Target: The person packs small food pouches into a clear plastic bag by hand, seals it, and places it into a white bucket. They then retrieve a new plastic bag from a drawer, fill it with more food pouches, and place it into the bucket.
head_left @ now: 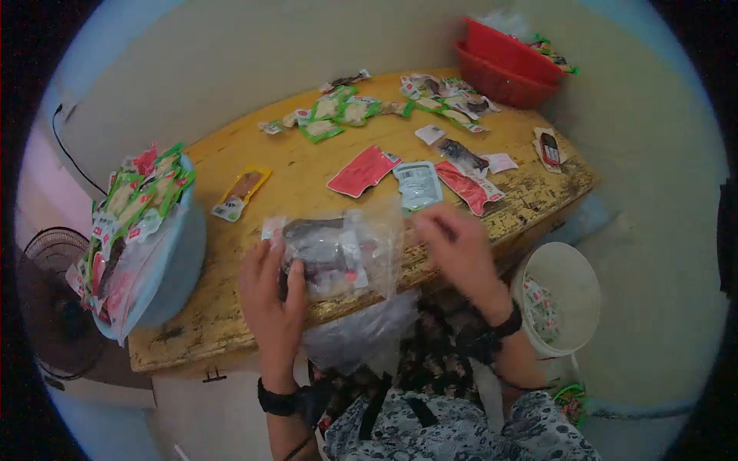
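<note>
A clear plastic bag (383,257) with dark and white sealed packets inside lies at the table's front edge. My left hand (270,296) grips its left end, thumb on top and fingers along the side. Just beyond the bag's right edge, my right hand (461,253) is raised with its fingers curled together; whatever is between the fingertips, if anything, is too small to make out. Behind the bag lie a red packet (364,170), a silver-blue packet (419,185) and another red packet (467,187). A yellow-edged packet (243,194) rests to the left.
A light-blue tub (184,246) heaped with green-edged packets stands at the left, near a fan (58,300). Red basins (507,65) sit at the back right. Several green packets (356,113) and a phone-like object (550,150) lie on the yellow table (204,319). Below right is a white bucket (580,300).
</note>
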Tool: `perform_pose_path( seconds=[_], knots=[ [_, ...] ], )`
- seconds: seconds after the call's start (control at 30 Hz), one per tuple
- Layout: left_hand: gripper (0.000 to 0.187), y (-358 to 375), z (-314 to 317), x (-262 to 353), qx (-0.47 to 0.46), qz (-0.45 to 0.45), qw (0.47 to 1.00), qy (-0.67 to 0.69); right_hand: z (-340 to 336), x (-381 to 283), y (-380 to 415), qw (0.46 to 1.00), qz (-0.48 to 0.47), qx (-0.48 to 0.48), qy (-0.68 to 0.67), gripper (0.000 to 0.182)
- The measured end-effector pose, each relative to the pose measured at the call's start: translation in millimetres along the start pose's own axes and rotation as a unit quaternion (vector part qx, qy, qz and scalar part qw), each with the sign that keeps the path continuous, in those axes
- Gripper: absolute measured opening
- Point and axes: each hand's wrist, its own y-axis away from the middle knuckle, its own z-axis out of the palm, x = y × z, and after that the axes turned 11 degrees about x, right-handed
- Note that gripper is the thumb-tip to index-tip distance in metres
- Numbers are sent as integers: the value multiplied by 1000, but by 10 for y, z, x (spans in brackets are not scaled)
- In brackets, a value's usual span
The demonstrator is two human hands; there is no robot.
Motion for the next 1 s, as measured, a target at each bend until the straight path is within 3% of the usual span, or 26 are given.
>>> perform_pose_path(
  seconds=[0.07, 0.17, 0.27, 0.47, 0.57, 0.77, 0.87, 1.0],
  knots=[
    [32, 10, -15, -39, -7, 35, 999, -27, -237, 44, -230, 997, 12, 77, 25, 20],
    [30, 13, -20, -55, -7, 60, 998, -33, -543, 411, -659, 923, -234, 142, 269, 25],
    [30, -2, -37, -28, -9, 55, 998, -29, -740, 752, -1020, 881, -235, 94, 399, 38],
    [31, 20, -35, -29, -11, 51, 998, -24, -760, 744, -1168, 893, -127, -23, 431, 59],
    [31, 27, -34, -29, -9, 57, 998, -28, -771, 680, -1218, 893, -111, -35, 436, 57],
    [31, 22, -64, 12, -8, 50, 998, -34, -774, 849, -1385, 860, -133, -25, 493, 45],
    [31, 33, -58, -5, -5, 53, 998, -40, -826, 1020, -1455, 872, -164, 14, 461, 36],
    [32, 45, -33, -38, 2, 53, 998, -32, -930, 1207, -1554, 944, -108, 122, 287, 24]
  ],
)
